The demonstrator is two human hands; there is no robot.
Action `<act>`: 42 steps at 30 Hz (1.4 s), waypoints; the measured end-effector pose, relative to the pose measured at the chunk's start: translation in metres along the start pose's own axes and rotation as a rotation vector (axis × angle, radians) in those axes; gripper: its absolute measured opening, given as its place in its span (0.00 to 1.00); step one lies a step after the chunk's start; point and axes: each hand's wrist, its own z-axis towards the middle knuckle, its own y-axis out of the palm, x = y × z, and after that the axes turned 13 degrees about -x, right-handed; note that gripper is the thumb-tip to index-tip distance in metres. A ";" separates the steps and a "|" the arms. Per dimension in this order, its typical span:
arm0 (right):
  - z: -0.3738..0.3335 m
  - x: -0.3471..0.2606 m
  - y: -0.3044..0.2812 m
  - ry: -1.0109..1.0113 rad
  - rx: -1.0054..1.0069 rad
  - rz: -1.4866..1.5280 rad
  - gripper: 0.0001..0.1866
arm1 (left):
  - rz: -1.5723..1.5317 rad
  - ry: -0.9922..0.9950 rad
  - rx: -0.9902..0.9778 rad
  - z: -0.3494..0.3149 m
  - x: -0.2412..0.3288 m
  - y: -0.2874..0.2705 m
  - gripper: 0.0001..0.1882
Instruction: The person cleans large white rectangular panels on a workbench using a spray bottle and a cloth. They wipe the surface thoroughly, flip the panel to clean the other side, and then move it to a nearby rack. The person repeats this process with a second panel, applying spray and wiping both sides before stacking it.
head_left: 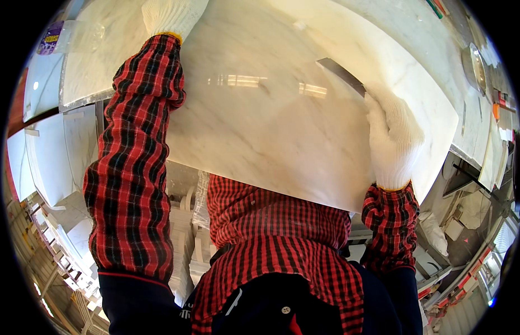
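Note:
A large, glossy, cream-white marble slab [260, 123] with faint grey veins lies in front of me, its near edge close to my apron. My right hand [395, 134], in a white knit glove, is closed around one end of a thin, flat metal blade [342, 76]. The blade points toward the far left, low over the slab; whether its edge touches the stone I cannot tell. Far off on the left, my left hand [173, 15], gloved alike, reaches to the slab's far part. Its fingers are cut off by the picture's top edge.
Another pale stone slab [84, 72] lies at the left, with a clear wrapper or bottle bearing a purple label [50, 38] on it. White panels [61, 151] stand below. A shallow round metal dish [475, 67] is at the far right. Stacked pale strips [188, 234] stand beside my apron.

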 end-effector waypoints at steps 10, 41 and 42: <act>0.007 -0.003 -0.019 0.083 -0.232 -0.020 0.15 | 0.029 -0.019 0.011 -0.001 0.002 -0.004 0.18; 0.069 -0.021 -0.013 -0.009 -0.332 0.041 0.16 | 0.068 -0.039 0.092 0.001 0.001 -0.002 0.18; 0.070 -0.023 -0.010 -0.011 -0.344 0.022 0.16 | 0.072 -0.042 0.085 0.001 0.001 -0.001 0.18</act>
